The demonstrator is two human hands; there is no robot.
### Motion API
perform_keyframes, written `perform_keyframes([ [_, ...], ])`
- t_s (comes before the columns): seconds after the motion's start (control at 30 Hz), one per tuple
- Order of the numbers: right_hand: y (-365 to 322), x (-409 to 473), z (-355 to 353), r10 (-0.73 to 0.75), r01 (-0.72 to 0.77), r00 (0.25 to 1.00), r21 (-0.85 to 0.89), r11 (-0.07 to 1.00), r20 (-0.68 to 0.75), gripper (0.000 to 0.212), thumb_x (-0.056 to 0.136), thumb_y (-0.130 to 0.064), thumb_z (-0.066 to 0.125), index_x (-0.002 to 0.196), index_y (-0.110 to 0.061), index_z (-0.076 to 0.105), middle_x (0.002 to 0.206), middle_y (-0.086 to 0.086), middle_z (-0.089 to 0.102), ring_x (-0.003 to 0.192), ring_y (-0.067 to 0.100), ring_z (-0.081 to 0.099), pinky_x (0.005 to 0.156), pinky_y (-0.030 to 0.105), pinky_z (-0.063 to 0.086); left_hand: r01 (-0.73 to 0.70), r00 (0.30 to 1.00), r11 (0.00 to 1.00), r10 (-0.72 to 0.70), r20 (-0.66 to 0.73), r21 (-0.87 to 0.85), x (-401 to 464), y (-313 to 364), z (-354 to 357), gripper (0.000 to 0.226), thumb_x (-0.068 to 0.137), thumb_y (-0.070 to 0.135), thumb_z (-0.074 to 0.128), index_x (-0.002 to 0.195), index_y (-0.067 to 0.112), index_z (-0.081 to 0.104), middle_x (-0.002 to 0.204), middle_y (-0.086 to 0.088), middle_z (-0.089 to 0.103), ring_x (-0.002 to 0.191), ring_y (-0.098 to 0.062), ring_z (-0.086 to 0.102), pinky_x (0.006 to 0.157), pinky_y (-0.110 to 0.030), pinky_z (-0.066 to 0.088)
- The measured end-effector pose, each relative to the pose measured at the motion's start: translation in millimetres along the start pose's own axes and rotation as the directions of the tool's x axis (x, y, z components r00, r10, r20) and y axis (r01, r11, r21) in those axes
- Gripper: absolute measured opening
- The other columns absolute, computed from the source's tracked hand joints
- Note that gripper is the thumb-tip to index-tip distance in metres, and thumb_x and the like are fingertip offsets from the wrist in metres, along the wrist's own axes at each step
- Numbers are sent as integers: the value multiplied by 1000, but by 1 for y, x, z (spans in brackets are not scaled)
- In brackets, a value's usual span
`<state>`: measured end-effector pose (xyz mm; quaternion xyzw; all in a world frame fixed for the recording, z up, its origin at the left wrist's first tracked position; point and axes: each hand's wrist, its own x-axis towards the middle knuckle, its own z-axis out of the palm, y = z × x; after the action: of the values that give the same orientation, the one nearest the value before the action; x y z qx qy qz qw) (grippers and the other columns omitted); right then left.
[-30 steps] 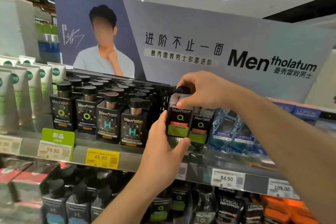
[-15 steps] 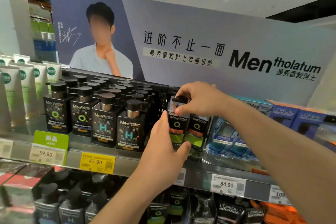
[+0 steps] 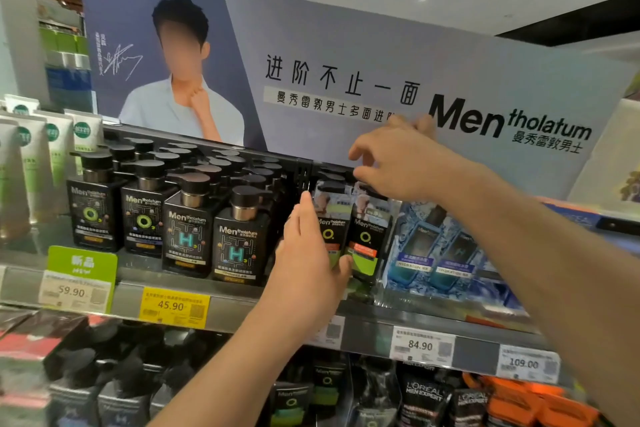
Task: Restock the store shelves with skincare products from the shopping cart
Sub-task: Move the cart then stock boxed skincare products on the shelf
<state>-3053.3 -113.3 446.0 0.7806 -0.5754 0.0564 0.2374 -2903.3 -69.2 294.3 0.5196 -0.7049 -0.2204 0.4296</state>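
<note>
Left hand (image 3: 304,263) — fingers straight, thumb under, flat against the side of the left black tube (image 3: 329,236); loose grip, nothing clenched. Right hand (image 3: 398,163) — above the tubes' caps, fingers relaxed and spread, holding nothing. Shelf (image 3: 242,305) — front edge carries price tags. Second black tube (image 3: 367,239) just beside the first, both upright near the edge. Pump bottles (image 3: 239,236) fill the rows at left; blue boxed sets (image 3: 436,246) at right. Backboard sign (image 3: 346,73) behind.
</note>
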Motion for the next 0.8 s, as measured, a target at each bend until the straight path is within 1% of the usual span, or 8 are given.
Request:
perform_keyframes([
  [0.07, 0, -1, -4, 26, -7, 993, -156, 988, 119, 40, 100, -58, 54, 125, -30, 64, 106, -3, 63, 99, 17, 15, 88, 46, 21, 24, 1000, 999, -23, -5, 39, 5, 3, 2, 108, 96, 33, 69, 159, 31, -19, 170, 2, 9, 151, -29, 29, 118, -44, 35],
  [0.13, -2, -2, -3, 71, -17, 975, -243, 970, 212, 52, 96, -66, 55, 124, -24, 65, 107, 4, 58, 84, 16, 4, 97, 52, 25, 69, 998, 995, -68, -11, 69, 11, 4, 4, 109, 95, 31, 69, 159, 30, -20, 168, -3, 20, 143, -32, 41, 113, -48, 43],
  [0.2, -1, -2, 2, 65, 2, 969, -268, 963, 239, 51, 95, -66, 56, 123, -24, 66, 101, 2, 58, 101, 21, 14, 105, 57, 24, 118, 993, 989, -116, -26, 87, 16, 3, 5, 109, 96, 29, 68, 159, 28, -21, 158, -6, 39, 128, -31, 55, 100, -46, 51],
  [0.23, 0, -1, 5, 49, 16, 970, -263, 965, 239, 45, 95, -63, 59, 122, -27, 67, 99, 1, 58, 108, 23, 22, 102, 56, 24, 136, 991, 986, -133, -30, 92, 19, 2, 5, 109, 96, 29, 67, 159, 26, -22, 150, -6, 47, 119, -28, 59, 94, -43, 54],
  [0.37, 1, 0, 8, 29, 25, 973, -225, 974, 231, 31, 96, -48, 67, 123, -34, 64, 100, -4, 59, 108, 21, 29, 93, 51, 24, 174, 985, 981, -174, -6, 90, 22, 0, 5, 103, 98, 34, 65, 161, 20, -15, 137, -6, 55, 95, -14, 53, 78, -31, 48],
  [0.53, 5, -1, 13, 15, 20, 979, -170, 985, 203, 33, 94, -41, 72, 126, -37, 62, 107, -7, 64, 119, 21, 34, 99, 54, 22, 163, 986, 980, -166, 15, 116, 28, -1, 4, 95, 99, 40, 62, 163, 13, -3, 140, -12, 51, 114, -25, 59, 87, -36, 51],
  [0.63, 8, -1, 14, 11, 16, 982, -143, 990, 187, 33, 94, -39, 72, 125, -40, 60, 111, -6, 63, 116, 20, 32, 100, 55, 21, 166, 985, 980, -169, 22, 107, 32, -2, 4, 89, 98, 39, 63, 162, 12, 7, 136, -12, 55, 106, -22, 61, 83, -35, 53],
  [0.8, 9, -3, 15, 16, -1, 987, -97, 995, 162, 34, 95, -36, 72, 125, -44, 59, 108, -9, 60, 115, 18, 31, 102, 55, 19, 175, 984, 979, -178, 22, 102, 35, 1, 3, 98, 99, 40, 62, 163, 11, -6, 148, -14, 46, 108, -21, 61, 79, -30, 47],
])
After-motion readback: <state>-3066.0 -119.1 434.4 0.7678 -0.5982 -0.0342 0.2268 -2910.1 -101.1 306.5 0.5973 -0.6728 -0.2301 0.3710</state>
